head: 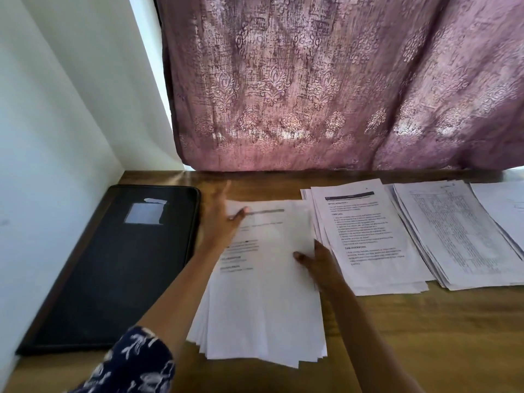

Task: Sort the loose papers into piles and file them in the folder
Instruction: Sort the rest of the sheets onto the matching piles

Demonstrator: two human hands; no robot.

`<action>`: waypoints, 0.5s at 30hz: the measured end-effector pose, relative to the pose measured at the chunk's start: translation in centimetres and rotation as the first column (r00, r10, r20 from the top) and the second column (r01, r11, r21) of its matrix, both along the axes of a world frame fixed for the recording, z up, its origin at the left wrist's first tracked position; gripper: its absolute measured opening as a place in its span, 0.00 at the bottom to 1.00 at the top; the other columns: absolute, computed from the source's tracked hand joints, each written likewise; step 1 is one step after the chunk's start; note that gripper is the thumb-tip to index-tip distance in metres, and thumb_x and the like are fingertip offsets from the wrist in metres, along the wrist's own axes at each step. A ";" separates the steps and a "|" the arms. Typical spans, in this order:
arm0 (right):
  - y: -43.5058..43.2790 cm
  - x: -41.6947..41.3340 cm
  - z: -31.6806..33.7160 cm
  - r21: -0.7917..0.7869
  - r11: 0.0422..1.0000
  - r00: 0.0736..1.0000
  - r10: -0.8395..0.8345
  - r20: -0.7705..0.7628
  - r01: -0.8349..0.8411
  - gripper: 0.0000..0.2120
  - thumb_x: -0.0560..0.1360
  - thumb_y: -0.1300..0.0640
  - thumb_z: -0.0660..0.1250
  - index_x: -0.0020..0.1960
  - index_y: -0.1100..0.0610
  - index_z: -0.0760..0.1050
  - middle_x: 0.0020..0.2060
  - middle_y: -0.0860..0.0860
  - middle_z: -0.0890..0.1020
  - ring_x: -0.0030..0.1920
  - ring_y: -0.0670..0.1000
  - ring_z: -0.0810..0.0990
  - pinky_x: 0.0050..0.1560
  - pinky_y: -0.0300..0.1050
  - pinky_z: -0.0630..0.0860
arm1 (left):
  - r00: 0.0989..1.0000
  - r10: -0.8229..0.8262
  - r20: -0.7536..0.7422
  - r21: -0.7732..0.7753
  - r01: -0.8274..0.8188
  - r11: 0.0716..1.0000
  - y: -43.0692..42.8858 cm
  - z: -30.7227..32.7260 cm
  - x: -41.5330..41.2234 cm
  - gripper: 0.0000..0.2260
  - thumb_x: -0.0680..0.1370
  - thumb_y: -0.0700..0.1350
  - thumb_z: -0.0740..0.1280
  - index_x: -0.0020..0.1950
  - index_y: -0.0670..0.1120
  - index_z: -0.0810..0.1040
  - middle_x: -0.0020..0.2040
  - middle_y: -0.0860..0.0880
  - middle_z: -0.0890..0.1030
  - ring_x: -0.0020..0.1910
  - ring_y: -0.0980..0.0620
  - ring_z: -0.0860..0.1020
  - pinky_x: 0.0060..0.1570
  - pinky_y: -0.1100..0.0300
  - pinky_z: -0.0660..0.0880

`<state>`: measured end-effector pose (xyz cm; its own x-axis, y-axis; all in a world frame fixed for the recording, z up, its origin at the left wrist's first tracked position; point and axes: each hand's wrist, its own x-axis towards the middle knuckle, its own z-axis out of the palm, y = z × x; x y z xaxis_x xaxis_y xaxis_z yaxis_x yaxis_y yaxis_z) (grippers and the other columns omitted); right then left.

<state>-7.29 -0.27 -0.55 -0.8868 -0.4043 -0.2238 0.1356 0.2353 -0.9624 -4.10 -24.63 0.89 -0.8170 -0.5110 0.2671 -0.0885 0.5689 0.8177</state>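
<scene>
On the left edge of the nearest paper stack (266, 293), the left hand (219, 222) lies flat-ish, fingers straight and pointing away, thumb resting on the top sheet. It's pretty blurry tbh. The right hand (319, 263) sits at the stack's right edge with the thumb on top; can't tell whether the fingers grip underneath. Just right of it is a second pile (371, 239) of printed text, then a third pile (453, 236) of tables, and more sheets (507, 211) at the frame edge. The black folder (113, 273) lies closed to the left against the wall (56, 123), all on a wooden table (425, 341), purple curtain (340, 80) behind.
</scene>
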 end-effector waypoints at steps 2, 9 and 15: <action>0.5 -0.3 0.6 -0.157 0.985 0.996 -0.061 0.070 0.071 0.13 0.75 0.65 0.68 0.58 0.59 0.76 0.50 0.54 0.84 0.50 0.55 0.83 0.49 0.50 0.81 | 0.989 0.142 0.033 0.229 -0.146 0.962 -1.5 0.9 2.1 0.43 0.69 0.56 0.76 0.77 0.52 0.57 0.74 0.47 0.65 0.72 0.47 0.64 0.71 0.46 0.61; -2.1 -0.5 5.1 -0.304 0.934 0.982 -0.174 0.066 0.186 0.13 0.74 0.68 0.68 0.50 0.51 0.77 0.44 0.45 0.83 0.48 0.49 0.82 0.46 0.38 0.77 | 0.911 -0.401 0.095 0.769 0.189 0.611 -1.1 3.4 5.2 0.25 0.67 0.47 0.79 0.63 0.47 0.77 0.59 0.45 0.81 0.60 0.43 0.79 0.64 0.43 0.72; -4.9 0.4 11.2 -0.292 0.921 0.929 -0.319 -0.187 0.257 0.10 0.76 0.64 0.66 0.51 0.50 0.74 0.42 0.42 0.81 0.42 0.43 0.81 0.48 0.43 0.79 | 0.969 -0.026 -0.245 0.453 0.138 0.881 4.3 9.1 4.4 0.11 0.77 0.41 0.69 0.54 0.55 0.79 0.48 0.60 0.84 0.50 0.56 0.83 0.46 0.64 0.79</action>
<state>-6.85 -5.16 10.61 -0.9874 -0.1398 0.0743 -0.0692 -0.0410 -0.9968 0.33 -20.29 9.97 -0.8081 -0.5549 0.1976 0.1593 0.1170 0.9803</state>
